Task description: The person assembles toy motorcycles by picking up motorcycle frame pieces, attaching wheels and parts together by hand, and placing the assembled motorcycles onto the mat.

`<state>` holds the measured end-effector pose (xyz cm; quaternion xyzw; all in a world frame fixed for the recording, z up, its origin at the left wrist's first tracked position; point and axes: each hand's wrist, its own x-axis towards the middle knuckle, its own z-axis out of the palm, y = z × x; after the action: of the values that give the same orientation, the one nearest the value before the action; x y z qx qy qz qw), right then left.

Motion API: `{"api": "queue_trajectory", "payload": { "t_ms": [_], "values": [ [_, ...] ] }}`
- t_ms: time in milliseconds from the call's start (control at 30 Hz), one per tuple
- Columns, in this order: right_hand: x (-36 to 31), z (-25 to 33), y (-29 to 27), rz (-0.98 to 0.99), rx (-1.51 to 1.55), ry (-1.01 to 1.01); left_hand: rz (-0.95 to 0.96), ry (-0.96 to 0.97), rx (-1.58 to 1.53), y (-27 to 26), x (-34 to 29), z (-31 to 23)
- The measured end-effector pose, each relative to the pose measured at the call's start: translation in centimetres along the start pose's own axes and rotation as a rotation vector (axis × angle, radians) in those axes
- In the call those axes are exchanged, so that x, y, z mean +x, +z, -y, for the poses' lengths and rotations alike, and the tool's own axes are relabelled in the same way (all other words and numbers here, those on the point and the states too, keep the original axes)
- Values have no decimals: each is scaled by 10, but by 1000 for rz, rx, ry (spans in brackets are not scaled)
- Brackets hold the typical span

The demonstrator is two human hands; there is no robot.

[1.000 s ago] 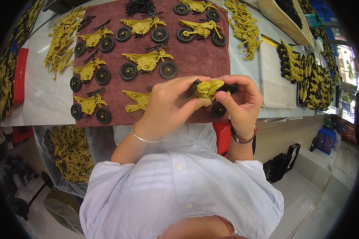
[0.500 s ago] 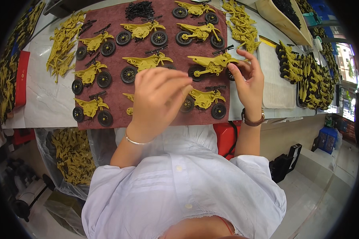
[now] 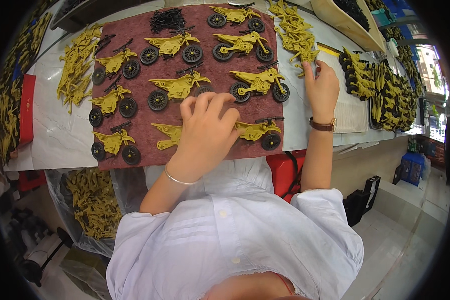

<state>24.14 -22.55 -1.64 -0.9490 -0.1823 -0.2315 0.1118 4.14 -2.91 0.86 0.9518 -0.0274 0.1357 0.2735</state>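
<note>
The left hand [image 3: 207, 131] lies flat, fingers together, on the red mat [image 3: 140, 107], touching a wheelless yellow toy bike [image 3: 167, 136] near the mat's front edge. The right hand [image 3: 321, 90] reaches past the mat's right edge to the pile of yellow parts [image 3: 292, 32]; whether it pinches one, I cannot tell.

Toy motorbikes [image 3: 259, 81] of matt mustard plastic with black ribbed wheels on a fuzzy maroon cloth mat [image 3: 137, 132], over a glossy pale marble-look surface [image 3: 50, 135]; left hand [image 3: 207, 132] wrist carries a thin shiny metal bangle [image 3: 177, 179].

Left hand [image 3: 206, 131] palm-down, fingers spread and loosely curved. Right hand [image 3: 321, 89] reached further forward (arm nearly straight), fingertips pinched, wrist extended.
</note>
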Motion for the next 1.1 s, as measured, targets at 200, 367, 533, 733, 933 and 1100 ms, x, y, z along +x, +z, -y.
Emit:
{"api": "queue_trajectory", "payload": {
  "t_ms": [200,367,533,733,933,1100],
  "values": [
    [4,2,-3,241,173,211,92,44,-419,-5,3,-3],
    [-2,-11,-4,267,363,299,209,-182,-911,6,4,-7],
    [-17,-4,-22,130,552,307,107,-432,-1235,21,6,1],
    [-36,32,-68,71,997,7,74,-640,-1754,16,10,4],
    [-43,61,-88,251,708,-503,45,-619,-1850,12,7,4],
    [-44,68,-86,281,691,-525,25,-653,-1872,10,7,3]
  ]
}}
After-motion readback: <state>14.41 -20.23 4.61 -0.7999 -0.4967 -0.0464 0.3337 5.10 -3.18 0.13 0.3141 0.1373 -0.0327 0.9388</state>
